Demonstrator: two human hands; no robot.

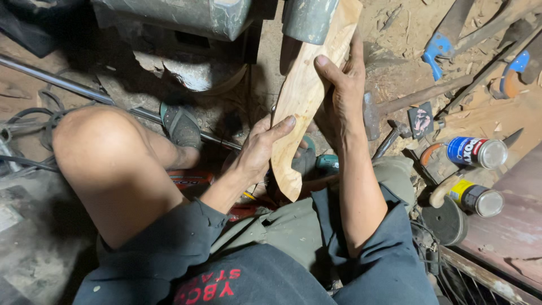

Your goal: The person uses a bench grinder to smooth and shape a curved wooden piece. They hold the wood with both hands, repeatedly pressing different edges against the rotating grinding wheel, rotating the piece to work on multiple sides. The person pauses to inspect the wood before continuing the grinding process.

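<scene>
On the sawdust-strewn floor [395, 34] we logged a hammer [395, 104], two cans [477, 152], saws [446, 36], and a metal rod [84, 90].

The top end of the wooden piece [302, 96] disappears behind a grey machine part [307, 20] that the upper edge of the frame cuts off. The fingers [307, 152] of the left hand [257, 149] are mostly hidden behind the wood, only the thumb showing. At the upper right a blue-handled saw [443, 42] runs out of frame. A metal rod [68, 85] leaves at the left edge.
</scene>
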